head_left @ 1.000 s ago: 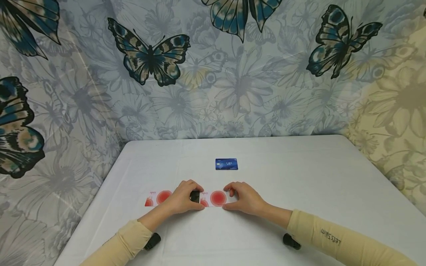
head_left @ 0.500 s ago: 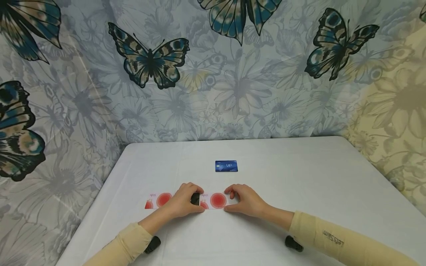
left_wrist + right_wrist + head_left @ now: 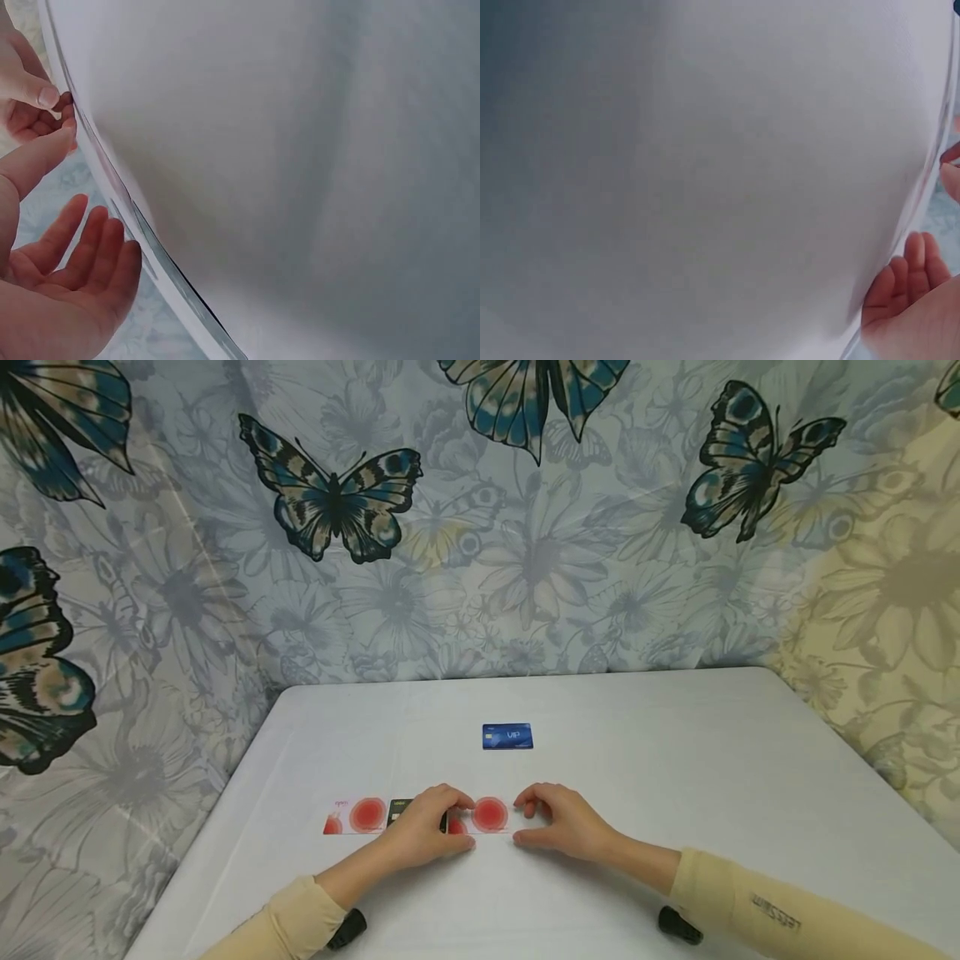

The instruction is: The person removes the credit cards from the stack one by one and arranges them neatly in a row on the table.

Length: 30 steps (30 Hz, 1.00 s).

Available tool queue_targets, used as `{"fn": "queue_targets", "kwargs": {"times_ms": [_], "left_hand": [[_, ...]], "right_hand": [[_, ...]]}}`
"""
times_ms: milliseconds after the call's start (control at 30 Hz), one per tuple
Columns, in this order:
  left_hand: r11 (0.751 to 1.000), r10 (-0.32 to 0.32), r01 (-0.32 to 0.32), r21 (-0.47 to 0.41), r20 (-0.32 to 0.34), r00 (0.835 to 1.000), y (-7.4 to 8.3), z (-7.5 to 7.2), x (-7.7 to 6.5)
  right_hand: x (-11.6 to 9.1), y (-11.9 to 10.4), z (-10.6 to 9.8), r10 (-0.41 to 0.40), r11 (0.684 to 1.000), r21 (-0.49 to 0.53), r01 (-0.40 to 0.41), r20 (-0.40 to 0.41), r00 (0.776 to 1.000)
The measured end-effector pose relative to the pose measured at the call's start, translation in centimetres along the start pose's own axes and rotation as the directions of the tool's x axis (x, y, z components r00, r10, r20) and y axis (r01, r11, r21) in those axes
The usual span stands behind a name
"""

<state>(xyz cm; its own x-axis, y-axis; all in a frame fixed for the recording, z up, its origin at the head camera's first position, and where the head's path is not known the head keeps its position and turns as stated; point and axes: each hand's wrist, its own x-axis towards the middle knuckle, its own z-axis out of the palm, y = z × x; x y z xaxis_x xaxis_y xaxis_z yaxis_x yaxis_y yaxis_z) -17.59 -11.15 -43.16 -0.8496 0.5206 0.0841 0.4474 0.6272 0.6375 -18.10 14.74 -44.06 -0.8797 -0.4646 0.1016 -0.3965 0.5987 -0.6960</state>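
Observation:
In the head view, a row of flat cards lies on the white table. It runs from a white card with a red circle (image 3: 367, 815) through a black card (image 3: 397, 812) to a second white card with a red circle (image 3: 491, 815). My left hand (image 3: 427, 822) spans the join of the black card and the right white card, thumb and fingers apart near their long edges, covering part of both. Just off the right end of the row, my right hand (image 3: 570, 822) has thumb and fingers parted with nothing between them. Both wrist views show relaxed, loosely bent fingers.
A blue card marked VIP (image 3: 507, 736) lies behind the row on the white table (image 3: 637, 752). Dark wrist-worn pieces show under both forearms. A butterfly-patterned wall covering (image 3: 540, 568) stands right behind the table's far edge.
The right hand has drawn back a little to the right, off the right white card's end. My left hand has slid right along the row, uncovering more of the black card.

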Motion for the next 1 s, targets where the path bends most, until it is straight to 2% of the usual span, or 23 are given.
{"fn": "queue_targets", "kwargs": {"times_ms": [233, 467, 700, 1000], "left_hand": [[0.996, 0.019, -0.02, -0.086, -0.006, 1.0, 0.5, 0.7, 0.0], [0.987, 0.009, -0.006, -0.163, 0.016, 1.0, 1.1, 1.3, 0.2], [0.98, -0.006, 0.014, -0.199, 0.04, 0.999, 1.6, 1.7, 0.6], [0.978, 0.05, -0.042, -0.207, 0.033, 0.998, 2.1, 2.4, 1.6]], "right_hand": [[-1.2, 0.7, -0.2, -0.03, 0.999, 0.027, 0.031, -0.032, 0.999], [-2.2, 0.9, -0.5, -0.032, 0.998, 0.058, 0.034, -0.04, 0.999], [-2.9, 0.8, -0.7, -0.033, 0.997, 0.074, 0.035, -0.025, 0.999], [-2.8, 1.2, -1.2, -0.05, 0.997, 0.063, 0.051, -0.02, 0.999]]}}
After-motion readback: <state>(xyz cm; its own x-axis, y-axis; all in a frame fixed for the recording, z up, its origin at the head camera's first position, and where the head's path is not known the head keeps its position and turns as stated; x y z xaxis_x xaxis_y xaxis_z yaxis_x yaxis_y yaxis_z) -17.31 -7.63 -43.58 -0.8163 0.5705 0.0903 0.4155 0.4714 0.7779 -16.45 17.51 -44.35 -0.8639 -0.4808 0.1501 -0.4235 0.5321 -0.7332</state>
